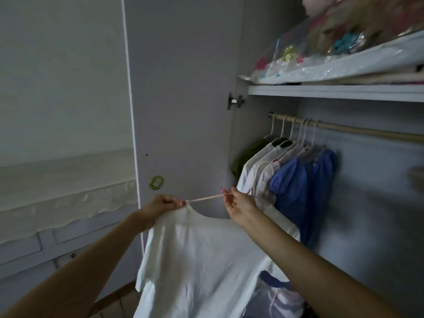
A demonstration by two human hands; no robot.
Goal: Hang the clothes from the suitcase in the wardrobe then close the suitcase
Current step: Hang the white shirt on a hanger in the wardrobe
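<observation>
Wardrobe: a tall pale grey wardrobe (378,180) stands open, its flat grey door (183,88) swung out to the left, with a metal hinge (235,101) at the inner edge.
Shelf: a grey shelf board (332,92) crosses the top of the wardrobe; on it lies a clear plastic storage bag with flowered bedding inside (332,53).
White garment: a white short-sleeved cotton T-shirt (195,260) hangs in front of the wardrobe, outside it and below the rail, held up at the neck between the two hands.
Rail: a beige round wooden rail (355,129) runs under the shelf, and thin white hangers are hooked at its left end.
Hung clothes: a blue garment (305,184), several white garments (254,171) and a dark green garment (245,157) hang close together on the rail, touching each other.
Hanger: a thin pale pink hanger (206,199) sits in the neck of the T-shirt, its long neck lying nearly level between the hands.
Left hand: the left hand (160,207) pinches the T-shirt collar together with the base of the hanger; this grip is pressed tight on them.
Right hand: the right hand (238,206) is palm up, the fingertips (226,191) pinching the far end of the hanger.
Sticker: a small round green sticker (156,182) is on the door, just above the left hand.
</observation>
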